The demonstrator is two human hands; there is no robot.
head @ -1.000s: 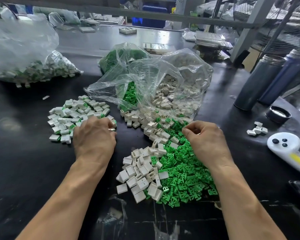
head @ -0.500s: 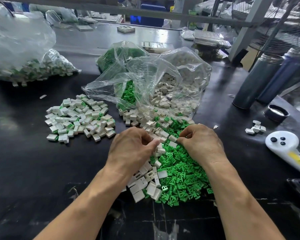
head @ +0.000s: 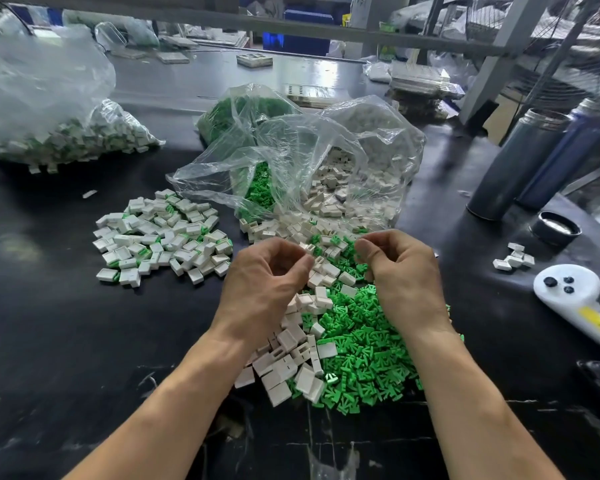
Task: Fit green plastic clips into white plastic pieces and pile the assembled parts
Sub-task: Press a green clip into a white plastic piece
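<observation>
My left hand (head: 267, 282) is raised over the loose white plastic pieces (head: 284, 368), its thumb and forefinger pinched on one white piece (head: 309, 250). Just to its right, my right hand (head: 402, 271) hovers above the heap of green clips (head: 368, 358) with its fingertips pinched together; what they hold is hidden. A small gap separates the two sets of fingertips. The pile of assembled white-and-green parts (head: 160, 237) lies on the black table to the left.
An open clear bag (head: 302, 161) spills clips and white pieces behind my hands. A second bag of parts (head: 49, 133) sits far left. Two tall cylinders (head: 520, 161), a black cap (head: 555, 228), a few white pieces (head: 515, 259) and a white handheld device (head: 568, 296) are at the right.
My left hand left the assembled pile, crossed right into the white pieces and rose with one. My right hand dipped into the green clips and lifted, fingertips closed, toward the left hand.
</observation>
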